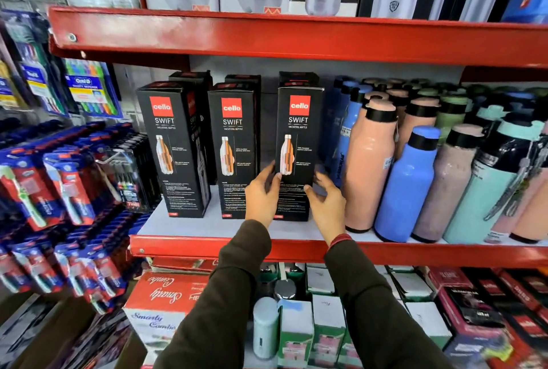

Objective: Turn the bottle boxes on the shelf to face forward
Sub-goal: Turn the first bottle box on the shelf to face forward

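Observation:
Three tall black bottle boxes stand in a row on the red-edged shelf [225, 227], their printed fronts toward me. The left box [173, 146] is angled a little, showing its right side. The middle box [234, 143] stands straight. The right box [298, 143] sits between my hands. My left hand [262, 193] holds its lower left edge, thumb on the front. My right hand [327, 201] curls around its lower right edge, fingers partly behind it. More black boxes stand behind each front one, mostly hidden.
Loose bottles crowd the shelf right of the boxes, a pink one [369, 167] and a blue one [407, 184] closest. Toothbrush packs [68, 184] hang at the left. A red upper shelf edge [296, 38] runs overhead. Boxed goods [161, 306] fill the shelf below.

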